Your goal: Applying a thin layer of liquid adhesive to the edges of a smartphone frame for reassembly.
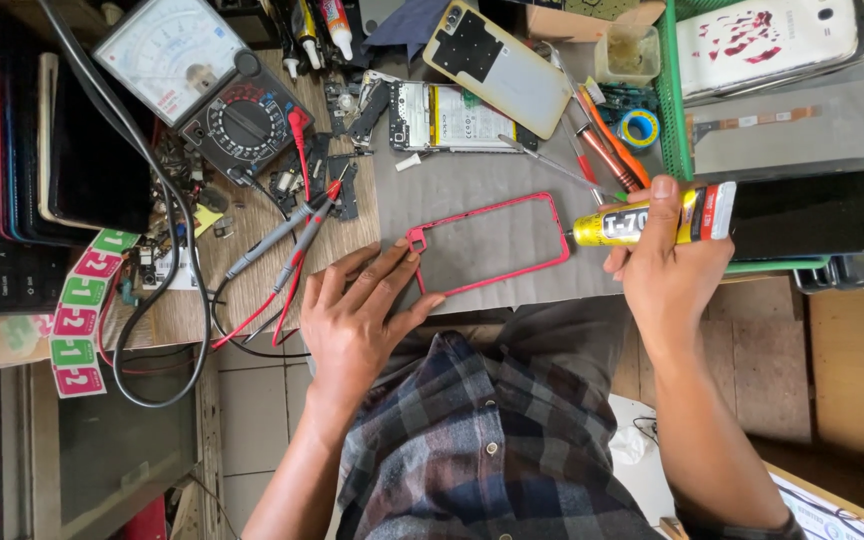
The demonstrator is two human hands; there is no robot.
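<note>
A thin red phone frame [487,245] is lying flat on the grey mat [472,190], pinned at its near left corner by the spread fingers of the left hand [357,315]. A yellow glue tube [652,218] is gripped in the closed right hand [667,265], its fine metal nozzle brought against the frame's right edge. A good bead is probably best laid with gentle, even pressure, the nozzle being kept on the narrow rim. The frame appears rigid and glossy, the mat soft and matte. An opened phone [452,115], a cream back cover [497,65] and an analogue multimeter [202,80] are seen beyond
</note>
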